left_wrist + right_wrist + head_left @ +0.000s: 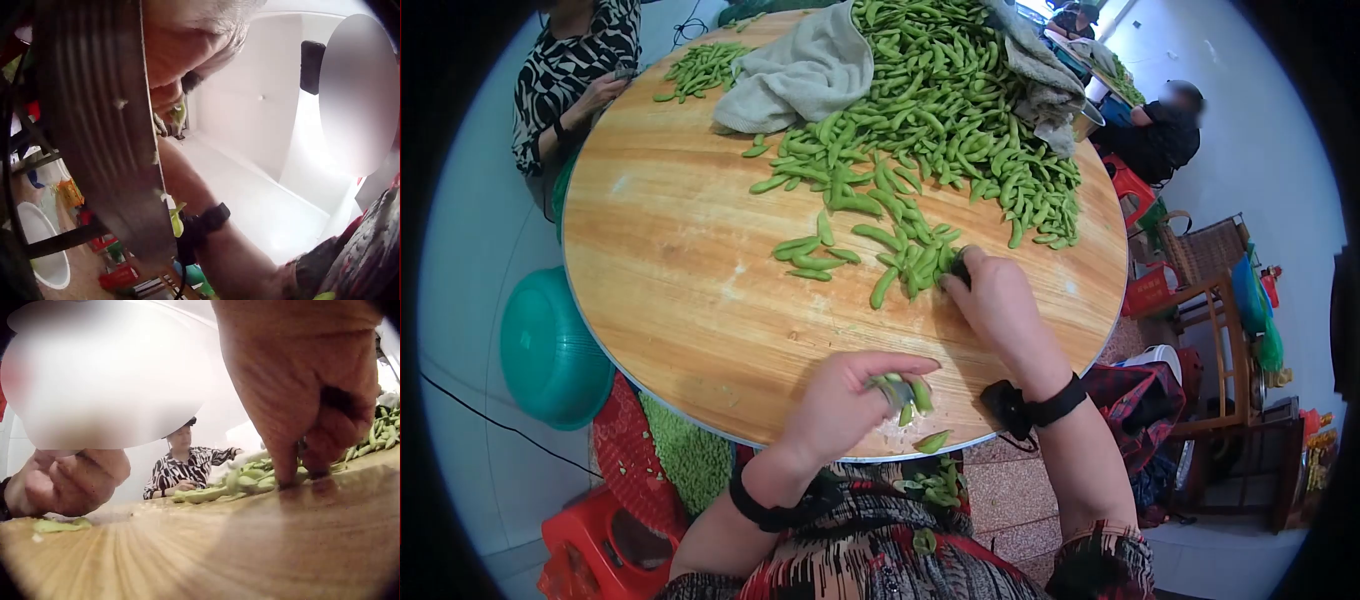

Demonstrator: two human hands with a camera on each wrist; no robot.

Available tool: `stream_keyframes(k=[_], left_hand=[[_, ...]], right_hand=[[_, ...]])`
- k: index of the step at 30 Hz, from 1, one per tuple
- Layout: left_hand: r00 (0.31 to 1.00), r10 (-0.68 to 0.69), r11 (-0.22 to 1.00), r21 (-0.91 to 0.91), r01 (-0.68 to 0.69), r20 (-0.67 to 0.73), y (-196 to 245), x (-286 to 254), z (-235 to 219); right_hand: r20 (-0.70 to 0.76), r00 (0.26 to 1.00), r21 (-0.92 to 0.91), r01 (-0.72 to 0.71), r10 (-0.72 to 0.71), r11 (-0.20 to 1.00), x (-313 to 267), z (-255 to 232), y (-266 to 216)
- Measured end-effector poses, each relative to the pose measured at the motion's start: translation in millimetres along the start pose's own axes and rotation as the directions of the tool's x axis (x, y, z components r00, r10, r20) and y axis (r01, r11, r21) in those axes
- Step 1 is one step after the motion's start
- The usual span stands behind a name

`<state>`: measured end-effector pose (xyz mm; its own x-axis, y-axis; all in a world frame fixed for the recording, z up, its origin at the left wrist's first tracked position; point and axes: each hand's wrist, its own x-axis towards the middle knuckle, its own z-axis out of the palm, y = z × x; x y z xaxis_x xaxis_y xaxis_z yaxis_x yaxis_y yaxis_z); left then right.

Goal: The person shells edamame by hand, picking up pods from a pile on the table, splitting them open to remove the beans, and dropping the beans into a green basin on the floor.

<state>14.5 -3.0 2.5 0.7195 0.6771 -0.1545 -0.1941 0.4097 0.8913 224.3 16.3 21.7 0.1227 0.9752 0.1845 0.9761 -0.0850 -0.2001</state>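
Green edamame pods are between the thumb and fingers of my left hand (835, 405), which curls round them just above the table's near edge. A shiny greyish piece shows among these held pods (915, 398). My right hand (1000, 305) reaches forward, its fingertips down at the right side of a small cluster of edamame pods (918, 262). Something dark (962, 264) shows by those fingertips. In the right wrist view the thumb and a finger point down to the wood beside pods; I cannot tell whether they pinch one. A loose pod (932, 441) lies at the table edge below my left hand.
A large pod heap (940, 90) covers the far side of the round wooden table (670, 250), with grey cloths (805, 75) over it. A green basin (555, 345) and red stool (605, 540) stand at left. Another person (580, 80) sits across at left.
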Motion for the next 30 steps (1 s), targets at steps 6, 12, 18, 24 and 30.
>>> stream_keyframes(k=[6,12,18,24,30], left_hand=[[0.987,0.05,0.953,0.287,-0.092,0.152,-8,2,-1],[0.977,0.112,0.986,-0.104,-0.132,-0.182,-8,4,5],[0.985,0.008,0.886,-0.455,-0.087,-0.172,-15,0,-6],[0.988,0.049,0.877,-0.467,-0.111,-0.143,-20,2,-10],[0.994,0.032,0.875,-0.479,-0.077,-0.102,-17,2,-11]], right_hand=[[0.039,0.999,0.045,-0.038,0.036,0.998,-26,-10,-13],[0.295,0.948,0.801,-0.313,0.118,0.51,-75,-21,-34],[0.524,0.852,0.852,-0.524,0.022,0.002,-87,-16,-54],[0.576,0.816,0.817,-0.576,-0.043,-0.005,-92,-16,-48],[0.495,0.867,0.858,-0.498,-0.059,-0.129,-89,-12,-51]])
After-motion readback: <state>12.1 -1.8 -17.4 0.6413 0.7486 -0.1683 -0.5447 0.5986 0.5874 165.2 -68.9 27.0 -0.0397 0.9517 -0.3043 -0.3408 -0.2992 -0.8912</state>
